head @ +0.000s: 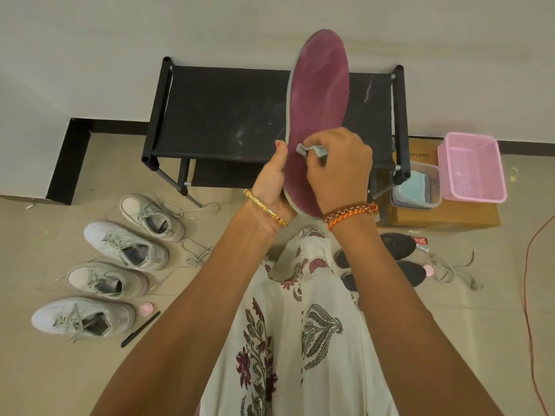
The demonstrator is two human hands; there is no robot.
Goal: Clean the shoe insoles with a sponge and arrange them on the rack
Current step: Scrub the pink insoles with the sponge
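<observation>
**Sponge on the maroon insole, above the rack**

You sit on the tiled floor (60,370) facing a white wall, your floral-print garment (300,340) spread over your lap. Straight ahead stands the black shoe rack (228,115), its top fabric shelf dusty and streaked with pale marks.

To your left, four pale grey sneakers (126,246) lie in a row on the floor, laces loose. To your right, a pink plastic basket (474,169) sits on a cardboard box (444,219), just beside a clear container (417,187) holding something blue. Two dark insoles (402,241) lie on the floor near your right knee.

You hold the maroon insole (318,94) upright in front of the rack, toe end up, its grey edge showing along the left side. Your left hand (273,187) grips the heel end from behind, thumb lying along the edge. Your right hand (339,169) has its fingers curled round a small blue-grey sponge (309,150), pressing it against the insole's maroon face near the lower half.

A black pen (141,328) and a small pink cap (147,309) lie by the nearest sneaker.
</observation>
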